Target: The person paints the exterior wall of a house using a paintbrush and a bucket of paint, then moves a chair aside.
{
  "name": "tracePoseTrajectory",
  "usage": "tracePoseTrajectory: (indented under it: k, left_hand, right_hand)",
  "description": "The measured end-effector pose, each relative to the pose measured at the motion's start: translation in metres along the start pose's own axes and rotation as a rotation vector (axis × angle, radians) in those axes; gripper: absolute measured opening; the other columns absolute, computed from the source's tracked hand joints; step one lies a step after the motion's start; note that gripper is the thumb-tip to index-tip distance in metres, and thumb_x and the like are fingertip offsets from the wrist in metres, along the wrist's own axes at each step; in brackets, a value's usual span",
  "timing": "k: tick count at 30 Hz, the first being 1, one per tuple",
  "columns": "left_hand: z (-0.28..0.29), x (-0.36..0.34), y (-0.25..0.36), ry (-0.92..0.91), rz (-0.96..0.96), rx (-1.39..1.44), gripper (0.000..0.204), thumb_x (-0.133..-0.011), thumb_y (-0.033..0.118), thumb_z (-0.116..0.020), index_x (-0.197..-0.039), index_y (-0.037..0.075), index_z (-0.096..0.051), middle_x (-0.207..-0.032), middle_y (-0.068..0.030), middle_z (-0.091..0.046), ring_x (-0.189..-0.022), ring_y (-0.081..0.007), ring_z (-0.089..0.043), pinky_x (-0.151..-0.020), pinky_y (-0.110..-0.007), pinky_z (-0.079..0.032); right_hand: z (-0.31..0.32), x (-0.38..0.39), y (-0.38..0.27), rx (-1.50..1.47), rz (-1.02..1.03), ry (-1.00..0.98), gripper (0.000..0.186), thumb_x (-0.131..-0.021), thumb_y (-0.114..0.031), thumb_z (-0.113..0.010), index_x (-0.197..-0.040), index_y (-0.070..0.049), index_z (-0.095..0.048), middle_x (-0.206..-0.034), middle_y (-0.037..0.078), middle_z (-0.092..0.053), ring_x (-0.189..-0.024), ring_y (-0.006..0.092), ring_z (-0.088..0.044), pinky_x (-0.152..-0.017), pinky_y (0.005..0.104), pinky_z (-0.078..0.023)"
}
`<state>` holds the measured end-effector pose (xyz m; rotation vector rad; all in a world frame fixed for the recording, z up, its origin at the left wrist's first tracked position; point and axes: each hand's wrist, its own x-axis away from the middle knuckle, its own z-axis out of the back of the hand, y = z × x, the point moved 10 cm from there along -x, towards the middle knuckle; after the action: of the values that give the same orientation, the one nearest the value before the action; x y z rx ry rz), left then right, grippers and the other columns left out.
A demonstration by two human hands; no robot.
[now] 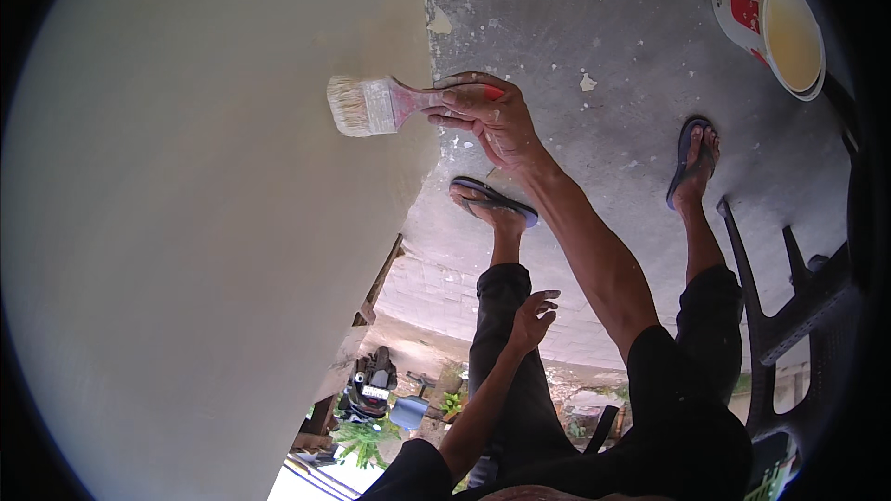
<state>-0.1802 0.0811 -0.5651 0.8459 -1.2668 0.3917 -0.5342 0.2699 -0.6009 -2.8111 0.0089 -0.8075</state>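
Note:
My right hand is closed round the handle of a wide paintbrush, whose handle is smeared with paint. Its pale bristles point left, over the cream-coloured wall; whether they touch it I cannot tell. Paint marks also show on the fingers. Lower down, my left hand hangs in front of my left leg, fingers loosely bent and apart, holding nothing. At the upper right, a white bucket with a red label contains cream paint.
Grey floor spotted with paint meets the wall's edge. My feet in dark flip-flops stand on it. A black plastic chair is at the right, near my leg. Below, beyond the wall, are a motorbike and green plants.

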Motion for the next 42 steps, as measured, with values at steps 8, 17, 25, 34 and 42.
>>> tracePoseTrajectory:
  k: [8, 17, 25, 34, 42]
  left_hand:
    - [0.01, 0.021, 0.05, 0.039, -0.145, -0.022, 0.051, -0.071, -0.01, -0.048, -0.121, 0.001, -0.052, -0.117, -0.0142, -0.058, -0.101, -0.0222, -0.06, -0.088, -0.033, -0.048]
    - [0.053, 0.077, 0.101, 0.189, -0.293, -0.214, 0.048, -0.068, -0.005, -0.049, -0.115, -0.001, -0.056, -0.113, -0.0181, -0.058, -0.105, -0.0319, -0.057, -0.09, -0.036, -0.046]
    - [0.041, 0.063, 0.091, 0.166, -0.225, -0.326, 0.051, -0.07, -0.007, -0.047, -0.119, 0.002, -0.055, -0.119, -0.0175, -0.055, -0.106, -0.0313, -0.059, -0.091, -0.037, -0.048]
    - [0.035, 0.033, 0.078, 0.072, -0.183, -0.069, 0.063, -0.062, -0.01, -0.041, -0.123, 0.001, -0.053, -0.121, -0.016, -0.054, -0.108, -0.0285, -0.058, -0.096, -0.037, -0.047]
    - [0.06, 0.053, 0.074, 0.16, -0.165, -0.264, 0.057, -0.066, -0.007, -0.047, -0.122, -0.001, -0.052, -0.117, -0.0181, -0.056, -0.107, -0.0308, -0.059, -0.093, -0.037, -0.047]
  right_hand:
    - [0.148, -0.054, 0.01, 0.255, 0.273, 0.366, 0.017, -0.082, -0.006, -0.068, -0.095, 0.005, -0.065, -0.084, 0.011, -0.067, -0.077, 0.0186, -0.066, -0.072, 0.0305, -0.056]
    - [-0.088, 0.053, -0.015, 0.678, 0.396, 0.281, 0.016, -0.086, -0.006, -0.064, -0.1, 0.002, -0.066, -0.077, 0.014, -0.069, -0.061, 0.0081, -0.06, -0.054, 0.0244, -0.047]
    - [-0.056, 0.043, -0.003, 0.113, 0.228, -0.031, 0.019, -0.083, -0.007, -0.069, -0.098, 0.005, -0.066, -0.091, 0.015, -0.069, -0.081, 0.0207, -0.069, -0.073, 0.0309, -0.059]
    - [0.185, -0.067, 0.018, 0.456, 0.366, 0.52, 0.013, -0.083, -0.005, -0.067, -0.091, 0.004, -0.067, -0.079, 0.009, -0.068, -0.071, 0.0126, -0.064, -0.062, 0.0251, -0.053]
    - [-0.036, 0.052, 0.008, 0.664, 0.471, 0.295, 0.017, -0.084, -0.01, -0.068, -0.098, 0.0, -0.067, -0.075, 0.012, -0.069, -0.062, 0.0123, -0.064, -0.056, 0.0262, -0.049]
